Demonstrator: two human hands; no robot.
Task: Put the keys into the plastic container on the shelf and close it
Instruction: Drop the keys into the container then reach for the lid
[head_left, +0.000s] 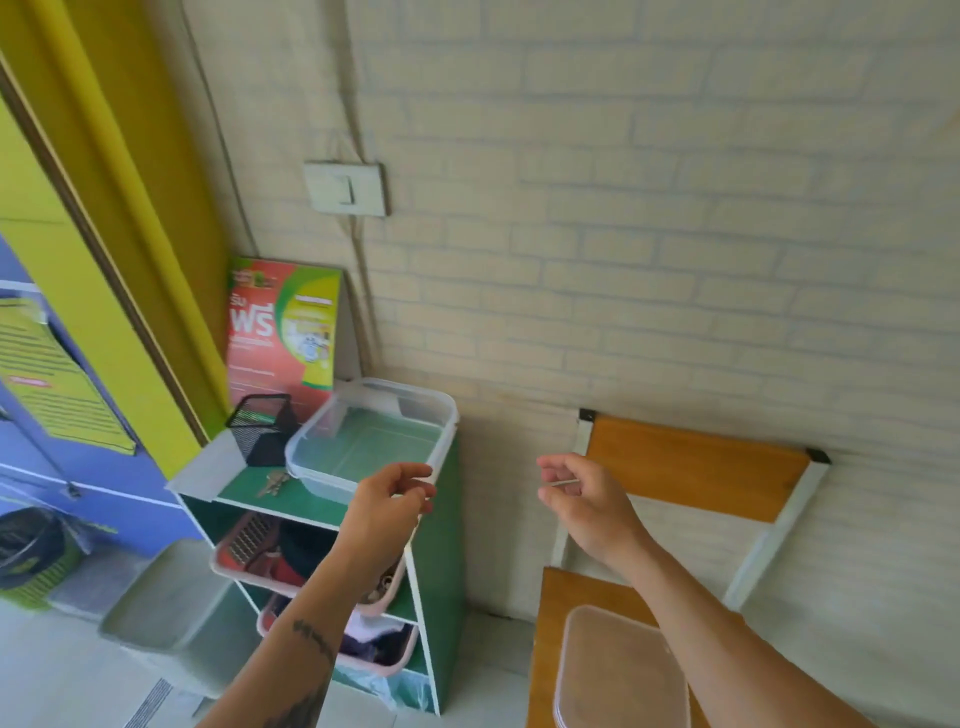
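Observation:
A clear plastic container (370, 435) stands open and empty on top of the green shelf (445, 530). The keys (272, 484) lie on the shelf top just left of the container's front corner. The clear lid (618, 673) rests on the wooden chair seat (550, 613) at the lower right. My left hand (388, 503) hovers at the container's front right corner with fingers loosely curled; I cannot tell whether it touches the rim. My right hand (577, 493) is in the air between shelf and chair, fingers loosely curled and apart, with nothing clearly in it.
A black mesh holder (262, 427) and a red and green box (283, 330) stand behind the keys. Pink baskets (236, 564) fill the lower shelves. A grey bin (166, 613) stands on the floor to the left. The chair back (691, 467) leans near the brick-pattern wall.

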